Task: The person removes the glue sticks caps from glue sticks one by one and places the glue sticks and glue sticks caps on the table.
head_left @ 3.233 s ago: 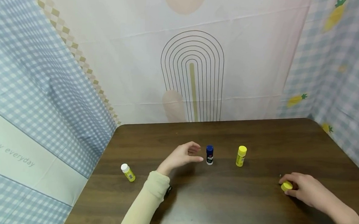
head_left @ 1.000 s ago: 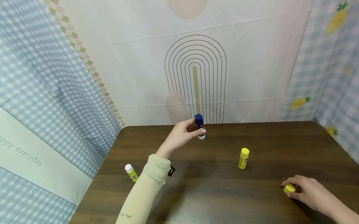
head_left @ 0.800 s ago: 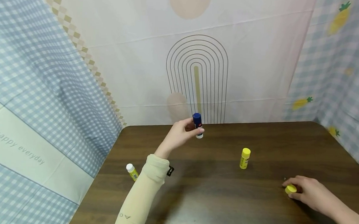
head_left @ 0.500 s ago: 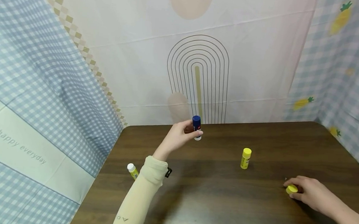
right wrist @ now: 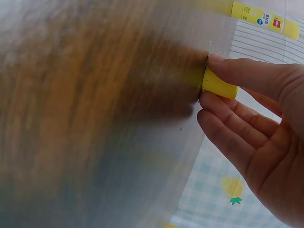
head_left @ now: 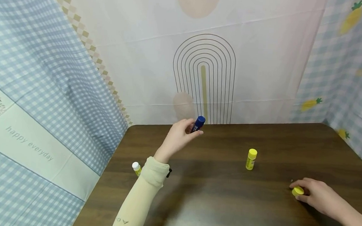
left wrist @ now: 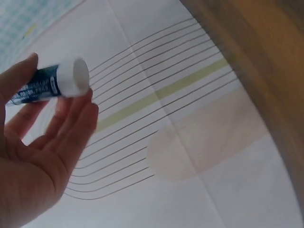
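Above the far part of the table, my left hand (head_left: 177, 136) holds a dark blue glue stick (head_left: 200, 122) between thumb and fingers. The stick tilts, its blue cap up and to the right; the left wrist view shows the white base (left wrist: 74, 78). At the right, my right hand (head_left: 322, 198) pinches a short yellow cap (head_left: 298, 191) that rests on the tabletop. Its thumb and index finger lie on opposite sides of the cap (right wrist: 220, 85) in the right wrist view. A yellow glue stick (head_left: 251, 159) stands upright between the hands.
Left of the left forearm stands a yellow glue stick with a white top (head_left: 136, 167), partly hidden by the sleeve (head_left: 154, 173). The dark wooden table (head_left: 219, 197) meets a printed cloth (head_left: 263, 69) at the back. Checked cloth (head_left: 57, 69) hangs along the left side.
My left hand has grasped the blue glue stick from the table and lifted it up and leftward. In the last half second the stick has tilted. The right hand still pinches the yellow cap.
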A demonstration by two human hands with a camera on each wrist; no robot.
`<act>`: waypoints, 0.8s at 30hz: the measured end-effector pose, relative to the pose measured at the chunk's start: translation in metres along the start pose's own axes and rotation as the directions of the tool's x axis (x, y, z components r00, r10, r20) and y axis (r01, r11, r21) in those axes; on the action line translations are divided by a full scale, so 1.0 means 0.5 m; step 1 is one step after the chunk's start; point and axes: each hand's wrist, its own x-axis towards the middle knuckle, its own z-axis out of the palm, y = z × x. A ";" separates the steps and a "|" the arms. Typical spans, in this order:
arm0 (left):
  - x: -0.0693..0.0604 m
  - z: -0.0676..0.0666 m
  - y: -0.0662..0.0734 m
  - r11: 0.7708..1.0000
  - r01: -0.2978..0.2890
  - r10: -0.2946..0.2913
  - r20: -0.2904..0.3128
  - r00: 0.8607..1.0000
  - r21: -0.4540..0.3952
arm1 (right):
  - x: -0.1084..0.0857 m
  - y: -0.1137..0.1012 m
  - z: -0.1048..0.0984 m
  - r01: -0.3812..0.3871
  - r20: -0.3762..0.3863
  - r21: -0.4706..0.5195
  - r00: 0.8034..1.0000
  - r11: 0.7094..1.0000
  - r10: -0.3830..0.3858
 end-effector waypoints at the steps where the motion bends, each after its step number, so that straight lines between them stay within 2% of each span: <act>1: -0.001 -0.001 0.004 0.999 0.000 0.001 -0.011 1.000 0.040 | 0.000 0.000 0.000 0.000 0.001 -0.004 1.000 1.000 0.000; 4: -0.006 -0.006 0.016 0.988 -0.010 0.016 -0.037 0.999 0.151 | -0.001 0.000 0.002 0.008 -0.009 -0.016 1.000 1.000 -0.008; 6: -0.010 -0.008 0.024 0.974 -0.021 0.033 -0.049 0.998 0.227 | -0.002 0.000 0.003 0.015 -0.018 -0.026 1.000 1.000 -0.015; 9: -0.017 -0.010 0.036 0.933 -0.058 0.088 -0.069 0.994 0.356 | -0.004 -0.002 0.006 0.026 -0.036 -0.039 0.999 0.999 -0.028; 12: -0.023 -0.009 0.050 0.881 -0.110 0.164 -0.079 0.983 0.460 | -0.007 -0.006 0.009 0.031 -0.049 -0.042 0.998 0.999 -0.033; 19: -0.033 -0.004 0.082 0.792 -0.208 0.301 -0.072 0.951 0.574 | -0.010 -0.014 0.011 0.013 -0.060 -0.032 0.998 0.999 -0.015; 24: -0.039 0.002 0.097 0.753 -0.231 0.354 -0.083 0.932 0.616 | -0.009 -0.017 0.011 0.016 -0.067 -0.028 0.998 0.999 -0.018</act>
